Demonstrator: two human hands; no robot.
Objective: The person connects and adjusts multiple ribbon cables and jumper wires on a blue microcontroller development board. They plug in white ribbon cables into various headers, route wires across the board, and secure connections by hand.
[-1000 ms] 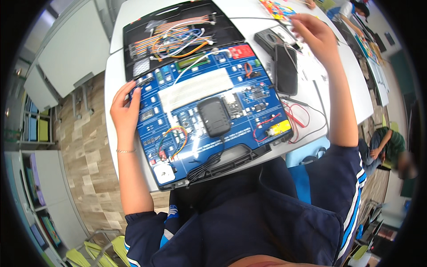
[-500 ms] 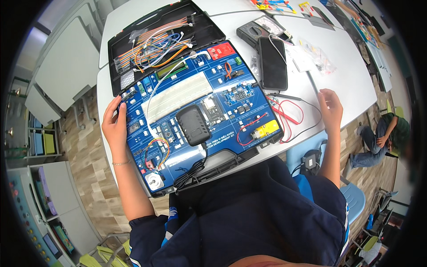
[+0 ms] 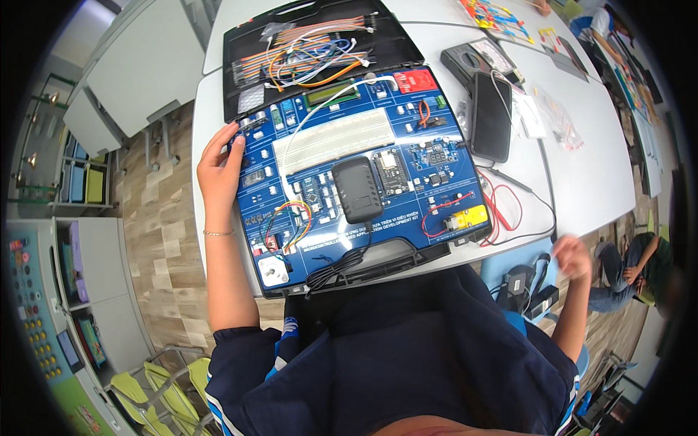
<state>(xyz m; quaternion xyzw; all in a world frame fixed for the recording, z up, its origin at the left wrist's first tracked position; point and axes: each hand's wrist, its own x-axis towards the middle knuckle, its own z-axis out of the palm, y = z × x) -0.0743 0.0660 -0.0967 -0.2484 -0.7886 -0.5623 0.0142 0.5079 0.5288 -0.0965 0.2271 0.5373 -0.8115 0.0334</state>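
Observation:
My left hand (image 3: 222, 163) rests against the left edge of a blue electronics trainer board (image 3: 327, 236) set in an open black case, fingers stretched out and thumb along the rim. On the board lie a black power adapter (image 3: 356, 190) with its coiled black cable (image 3: 336, 269), a white breadboard (image 3: 334, 139), a small green display (image 3: 331, 94) and a yellow gear motor (image 3: 467, 217). Off the table's front edge, my right hand (image 3: 573, 256) hangs in the air above a blue chair, fingers curled and blurred; nothing shows in it.
Jumper wires (image 3: 305, 58) fill the case lid. To the board's right lie a black phone (image 3: 491, 116), an analog multimeter (image 3: 480, 62), red and black test leads (image 3: 502, 211) and plastic bags of parts (image 3: 560, 123). A black bag (image 3: 518, 287) sits on the blue chair (image 3: 494, 270). Another person (image 3: 640, 269) sits at right.
My right hand has dropped toward me, from beside the table edge to over the chair. The view has shifted, so the case appears farther right. My left hand stays at the case's left edge.

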